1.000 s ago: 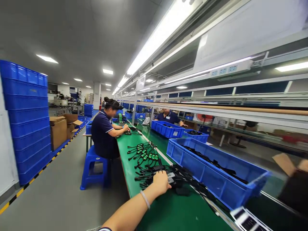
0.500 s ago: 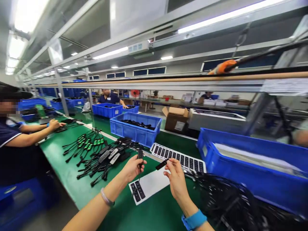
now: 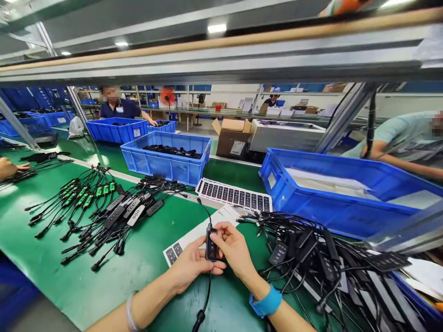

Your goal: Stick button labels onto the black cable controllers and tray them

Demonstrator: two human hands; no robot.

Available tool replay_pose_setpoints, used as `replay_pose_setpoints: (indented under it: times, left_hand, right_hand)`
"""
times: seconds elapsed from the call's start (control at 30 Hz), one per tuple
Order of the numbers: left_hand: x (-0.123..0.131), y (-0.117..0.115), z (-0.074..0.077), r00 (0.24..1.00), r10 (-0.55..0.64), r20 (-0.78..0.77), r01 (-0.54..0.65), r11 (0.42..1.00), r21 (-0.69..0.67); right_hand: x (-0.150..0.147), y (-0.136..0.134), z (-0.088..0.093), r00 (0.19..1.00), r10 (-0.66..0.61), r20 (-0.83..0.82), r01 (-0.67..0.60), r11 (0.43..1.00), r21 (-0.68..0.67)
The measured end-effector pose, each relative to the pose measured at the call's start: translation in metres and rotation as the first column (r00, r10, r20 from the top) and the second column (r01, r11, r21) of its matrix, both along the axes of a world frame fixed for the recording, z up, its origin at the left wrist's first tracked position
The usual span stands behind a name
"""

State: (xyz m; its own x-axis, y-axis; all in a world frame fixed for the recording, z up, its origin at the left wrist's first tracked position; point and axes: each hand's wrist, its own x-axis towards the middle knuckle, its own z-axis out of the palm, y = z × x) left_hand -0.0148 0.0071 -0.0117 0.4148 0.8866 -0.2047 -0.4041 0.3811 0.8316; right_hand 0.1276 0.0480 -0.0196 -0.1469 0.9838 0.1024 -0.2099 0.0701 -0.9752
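A small black inline cable controller [image 3: 211, 253] with red and white marks on its face is held upright over the green table. My left hand [image 3: 188, 267] is closed around its left side and lower end. My right hand [image 3: 233, 249] pinches its upper right edge, the thumb pressing on the face near the top. One cable rises from the controller's top and another hangs down from its bottom. Behind my hands lies a white label sheet [image 3: 199, 228], partly hidden, with black labels [image 3: 174, 252] at its left end.
A fuller label sheet [image 3: 238, 196] lies behind. Controllers with cables [image 3: 128, 210] and green circuit boards [image 3: 83, 196] are to the left; a tangled controller pile [image 3: 311, 253] is to the right. Blue bins [image 3: 162, 163] line the back. A co-worker's hand [image 3: 12, 168] shows at far left.
My hands have come together. The black label strip my right hand held apart is no longer seen separately; that hand now presses the controller's face. The view has turned right and downward.
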Motion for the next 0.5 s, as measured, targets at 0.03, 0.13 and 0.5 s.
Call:
replay_pose_setpoints:
  times: [0.03,0.13,0.5]
  left_hand:
    - [-0.0008,-0.0003,0.0003,1.0,-0.003,-0.009,0.003,1.0,0.001]
    - [-0.0021,-0.0012,0.0016,0.999,-0.002,-0.034,0.002,1.0,0.006]
    - [-0.0013,-0.0031,0.0077,0.998,-0.008,-0.059,0.008,1.0,0.005]
  right_hand:
    - [-0.0001,-0.0005,0.0006,1.0,0.006,0.005,-0.006,1.0,-0.003]
    - [0.0003,-0.0013,0.0015,1.0,0.007,0.003,-0.007,1.0,-0.017]
    - [0.0009,-0.0032,0.0026,1.0,0.008,0.015,-0.008,1.0,-0.016]
